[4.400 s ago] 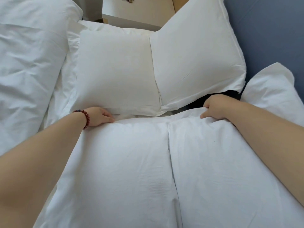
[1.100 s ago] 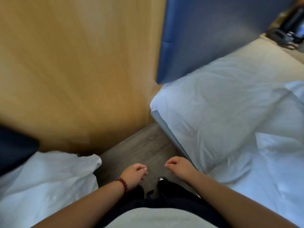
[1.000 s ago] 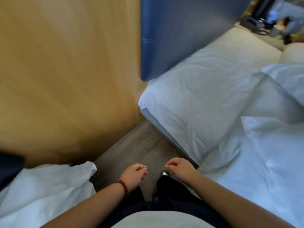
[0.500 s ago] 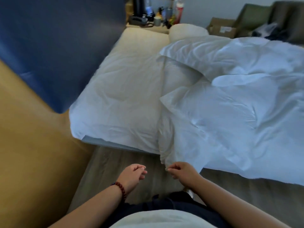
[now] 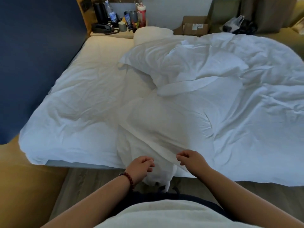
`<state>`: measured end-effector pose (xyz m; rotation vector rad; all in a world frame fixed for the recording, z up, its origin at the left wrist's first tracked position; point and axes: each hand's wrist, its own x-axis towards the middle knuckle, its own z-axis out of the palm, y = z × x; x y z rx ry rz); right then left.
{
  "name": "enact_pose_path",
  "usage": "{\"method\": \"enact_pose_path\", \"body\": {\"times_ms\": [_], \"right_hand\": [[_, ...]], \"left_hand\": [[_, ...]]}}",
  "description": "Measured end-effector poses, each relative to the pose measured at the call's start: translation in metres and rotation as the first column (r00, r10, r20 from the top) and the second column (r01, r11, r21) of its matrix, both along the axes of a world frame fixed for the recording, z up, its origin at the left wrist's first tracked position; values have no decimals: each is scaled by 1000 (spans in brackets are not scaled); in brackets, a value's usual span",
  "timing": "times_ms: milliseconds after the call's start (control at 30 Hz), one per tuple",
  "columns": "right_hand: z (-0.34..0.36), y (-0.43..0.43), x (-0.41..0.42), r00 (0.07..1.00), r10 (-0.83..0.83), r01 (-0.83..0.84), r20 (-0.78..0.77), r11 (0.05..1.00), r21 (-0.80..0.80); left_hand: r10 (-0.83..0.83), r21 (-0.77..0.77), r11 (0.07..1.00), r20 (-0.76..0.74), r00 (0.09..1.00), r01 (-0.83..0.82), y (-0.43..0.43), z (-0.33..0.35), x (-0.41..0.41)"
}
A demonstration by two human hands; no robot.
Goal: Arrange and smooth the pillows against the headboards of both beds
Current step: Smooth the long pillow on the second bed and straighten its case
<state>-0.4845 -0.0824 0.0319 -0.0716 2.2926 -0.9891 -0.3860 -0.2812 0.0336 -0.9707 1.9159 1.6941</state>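
Observation:
A second bed [image 5: 82,116] with a rumpled white sheet lies before me, its blue headboard [image 5: 32,63] on the left. One white pillow [image 5: 164,122] lies at the near bed edge, its case hanging over the side. Behind it lies another white pillow [image 5: 184,66], and a bare cream pillow [image 5: 153,32] sits at the far edge. None of them touches the headboard. My left hand [image 5: 141,167], with a bead bracelet, hovers loosely curled at the hanging case. My right hand [image 5: 190,159] hovers loosely curled over the near pillow's edge. Neither holds anything.
A crumpled white duvet [image 5: 255,104] covers the bed's right part. A nightstand [image 5: 113,32] beyond the bed carries a phone, bottles and a cup. A cardboard box [image 5: 194,25] and a green sofa [image 5: 230,15] with a black bag stand behind. A wooden panel [image 5: 24,186] rises at the lower left.
The view has swung from the first bed, past the wooden wall, onto the second bed. Both hands let go of the first bed's duvet and now hover at the near pillow's edge.

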Motion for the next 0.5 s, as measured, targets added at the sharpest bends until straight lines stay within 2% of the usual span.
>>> {"method": "enact_pose_path", "body": {"times_ms": [133,267,500], "right_hand": [[16,10,-30,991,-116,109,-68,989,-101],[30,8,-57,979,-146,126,-143,982,-139],[48,-9,-113,954,-258,227,-151,954,-196]], "left_hand": [[2,-5,1000,-50,999,-2,13,19,-42],[35,33,999,-102,994,-32,15,32,-85],[102,92,992,-152,983,-89,-11,38,-173]]}}
